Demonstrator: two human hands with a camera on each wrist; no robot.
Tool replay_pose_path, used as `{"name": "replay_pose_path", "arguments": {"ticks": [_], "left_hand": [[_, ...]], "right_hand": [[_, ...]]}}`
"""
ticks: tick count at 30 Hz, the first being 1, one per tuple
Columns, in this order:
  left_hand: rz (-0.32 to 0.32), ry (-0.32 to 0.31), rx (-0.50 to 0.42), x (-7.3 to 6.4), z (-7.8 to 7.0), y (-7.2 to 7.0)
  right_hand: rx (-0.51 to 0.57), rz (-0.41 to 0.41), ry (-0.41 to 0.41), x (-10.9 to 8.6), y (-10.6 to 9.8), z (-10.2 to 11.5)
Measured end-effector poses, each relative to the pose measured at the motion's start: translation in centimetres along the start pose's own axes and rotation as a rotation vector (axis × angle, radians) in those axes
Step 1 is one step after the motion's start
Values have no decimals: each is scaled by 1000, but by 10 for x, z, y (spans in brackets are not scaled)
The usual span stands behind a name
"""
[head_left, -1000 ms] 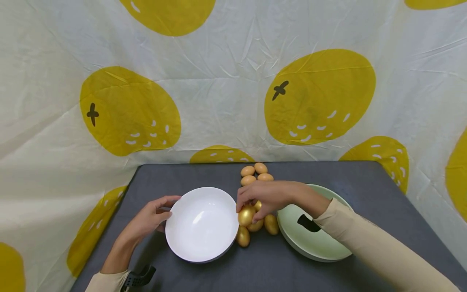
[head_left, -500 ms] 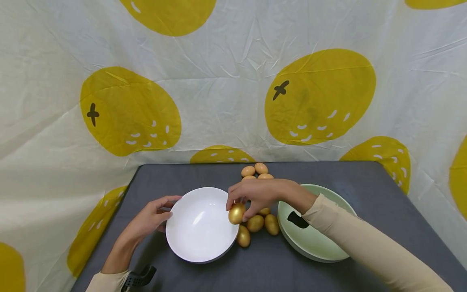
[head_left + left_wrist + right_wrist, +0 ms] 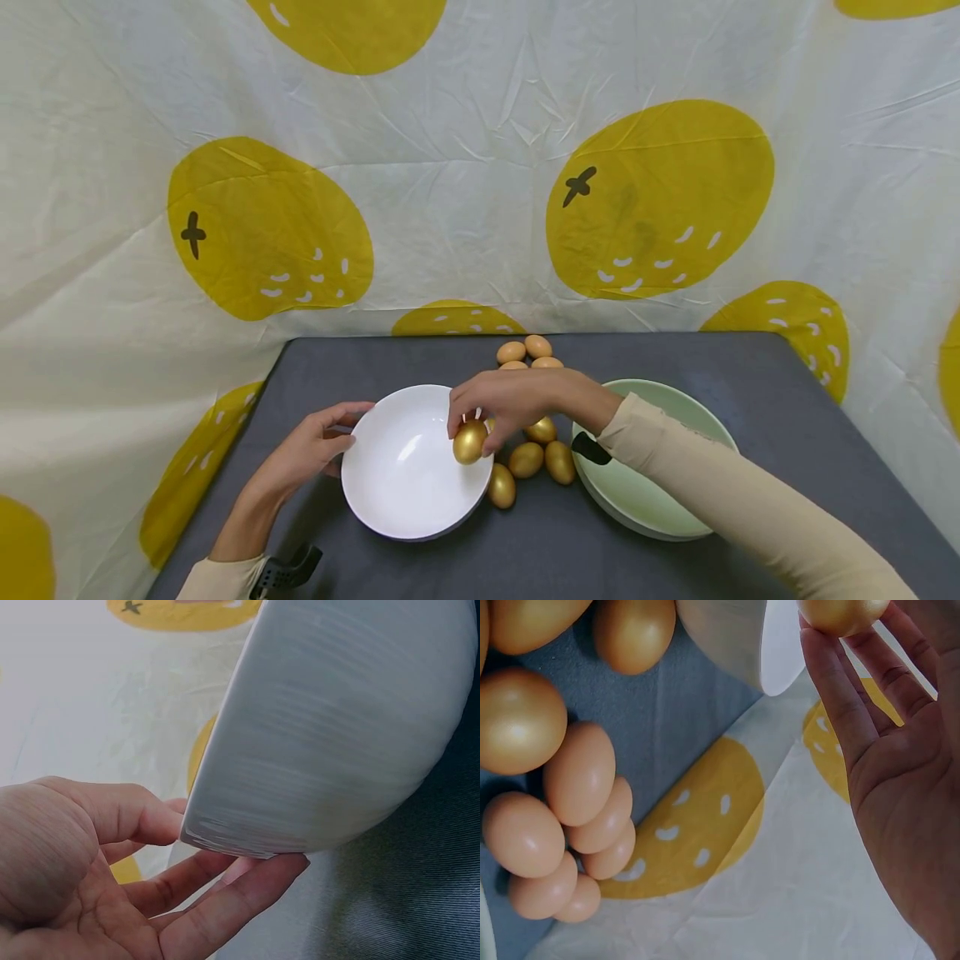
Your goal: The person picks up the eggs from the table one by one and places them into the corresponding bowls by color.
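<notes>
My right hand (image 3: 506, 398) pinches a shiny golden egg (image 3: 469, 443) over the right part of the white bowl (image 3: 397, 487). In the right wrist view, the fingertips hold this golden egg (image 3: 845, 611) near the bowl's rim. At the bowl's left side, my left hand (image 3: 311, 442) grips the rim. The left wrist view shows the thumb at the edge of the bowl (image 3: 330, 735) and the other fingers against its outer wall. Several more golden eggs (image 3: 527, 460) lie on the table between the bowls.
A pale green bowl (image 3: 652, 508) stands on the right, partly behind the right sleeve (image 3: 735, 492). Several brown eggs (image 3: 512, 353) lie at the back of the dark table (image 3: 360, 358). Behind it hangs a white cloth (image 3: 450, 208) with yellow fruit shapes.
My right hand has carried the golden egg left, from the group of golden eggs to over the white bowl. The left hand and both bowls have stayed in place.
</notes>
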State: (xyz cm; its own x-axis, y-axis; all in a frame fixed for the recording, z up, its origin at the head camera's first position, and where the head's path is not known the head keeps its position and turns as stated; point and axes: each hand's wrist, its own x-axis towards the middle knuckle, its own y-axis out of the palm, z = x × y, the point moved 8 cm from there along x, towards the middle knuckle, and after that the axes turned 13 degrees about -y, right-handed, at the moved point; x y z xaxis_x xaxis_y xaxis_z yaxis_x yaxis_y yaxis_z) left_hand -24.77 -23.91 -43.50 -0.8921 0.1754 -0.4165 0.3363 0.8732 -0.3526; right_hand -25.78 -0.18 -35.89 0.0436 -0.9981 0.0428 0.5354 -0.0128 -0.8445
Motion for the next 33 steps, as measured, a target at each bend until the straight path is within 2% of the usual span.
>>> {"name": "replay_pose_path", "arguments": {"ticks": [9,33], "left_hand": [[-9,-12,3,1,1,1],[-3,-11,-20,-1,0,4]], "right_hand": [[64,37,34,13,7,-8],[63,195,75,43,35,-28]]}}
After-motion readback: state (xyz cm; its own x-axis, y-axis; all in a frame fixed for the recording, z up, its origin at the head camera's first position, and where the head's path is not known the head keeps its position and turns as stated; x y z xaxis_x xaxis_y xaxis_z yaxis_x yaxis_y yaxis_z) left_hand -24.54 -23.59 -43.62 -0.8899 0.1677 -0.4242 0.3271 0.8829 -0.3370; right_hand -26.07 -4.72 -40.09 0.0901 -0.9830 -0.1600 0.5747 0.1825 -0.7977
